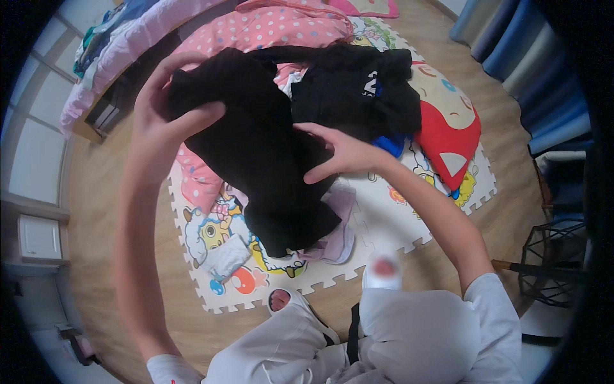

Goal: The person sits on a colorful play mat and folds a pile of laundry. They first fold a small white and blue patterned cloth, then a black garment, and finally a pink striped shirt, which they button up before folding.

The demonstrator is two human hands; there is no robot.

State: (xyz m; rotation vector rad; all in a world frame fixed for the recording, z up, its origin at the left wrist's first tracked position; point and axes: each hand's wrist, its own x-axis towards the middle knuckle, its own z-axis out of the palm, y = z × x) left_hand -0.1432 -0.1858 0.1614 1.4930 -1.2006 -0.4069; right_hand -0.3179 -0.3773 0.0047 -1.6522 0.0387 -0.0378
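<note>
So the biggest thing here is the foam puzzle mat [384, 217] with cartoon prints, lying flat on the wood floor [102, 211], interlocking edges all round. On top is a pink polka-dot quilt [281, 25], puffy and rumpled, and a red cushion [448, 137] off to the right.

The black garment [262, 147] is lifted over the mat's middle, soft knit, hanging limp because only its top corner is pinched. Left hand [160, 115] has fingers closed round that bunched corner, holding it high. Right hand [339, 153] is spread flat against the cloth lower down, fingers loose, steadying rather than gripping, I'd say.

Another black top [358, 89] with a blue bit lies heaped behind. A lilac garment [339, 224] and a small white sock [224, 259] sit crumpled underneath.
</note>
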